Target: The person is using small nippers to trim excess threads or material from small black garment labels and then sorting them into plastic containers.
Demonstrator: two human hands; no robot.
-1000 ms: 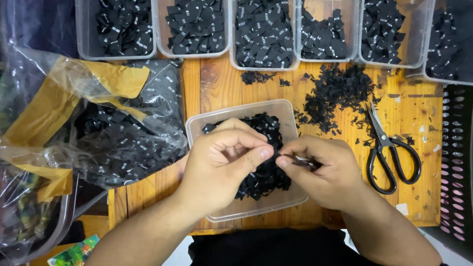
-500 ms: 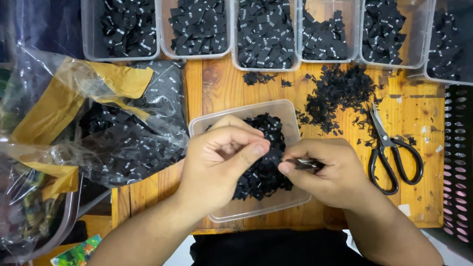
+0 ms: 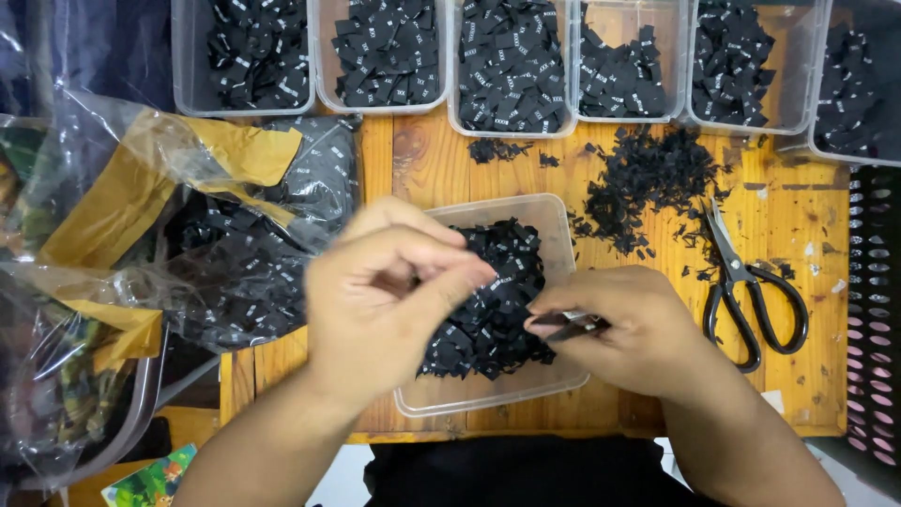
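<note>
Compared with a second ago, the left hand [image 3: 380,296] has lifted clear of the right hand [image 3: 624,329], its grip curled with finger and thumb nearly together; whether it holds anything I cannot tell. The right grip stays clamped on a small dark metal snipper [image 3: 568,325]. Beneath sits a clear plastic tub [image 3: 488,394] of black fabric labels [image 3: 488,300] on the wooden table [image 3: 798,235]. Farther off, black-handled scissors [image 3: 746,296], loose black trimmings [image 3: 648,183], then a row of clear bins [image 3: 511,66] filled with similar labels

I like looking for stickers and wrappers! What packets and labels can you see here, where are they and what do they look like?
Small labels: black squares with white marks, heaped in the clear tub between the hands.
More labels: same kind, sorted in clear tubs along the back.
Plastic bag: left, crinkly clear, tan tape, full of black labels.
Colourful packet: bottom left corner, green.
</note>
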